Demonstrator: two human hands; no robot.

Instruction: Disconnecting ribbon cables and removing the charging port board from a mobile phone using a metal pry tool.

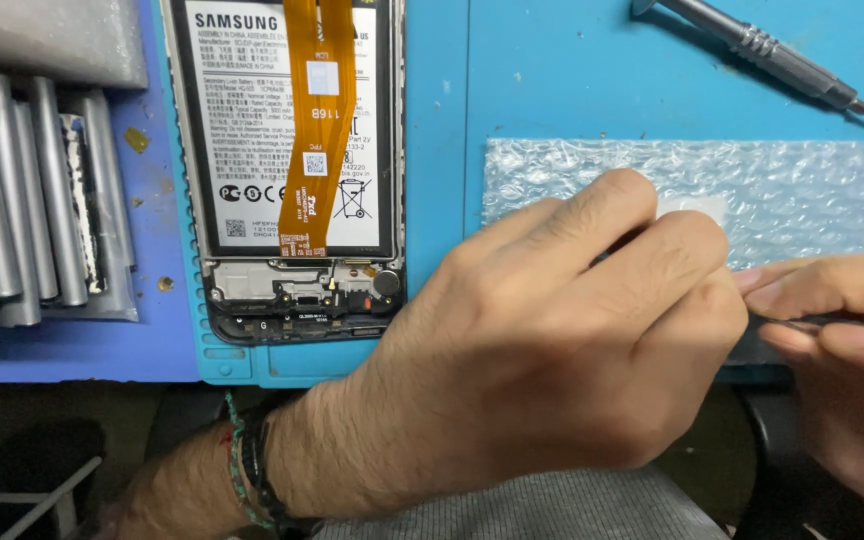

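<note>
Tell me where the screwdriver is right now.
In the head view, the screwdriver lies at the top right on the blue mat, just above the bubble wrap, untouched by either hand.

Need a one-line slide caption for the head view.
Left hand and right hand meet over bubble wrap on a blue mat, beside an opened phone and screwdriver.

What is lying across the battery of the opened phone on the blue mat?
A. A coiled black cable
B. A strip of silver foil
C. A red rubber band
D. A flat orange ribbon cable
D: a flat orange ribbon cable runs down the middle of the white-labelled battery inside the opened phone, which lies left of the person's left hand.
</note>
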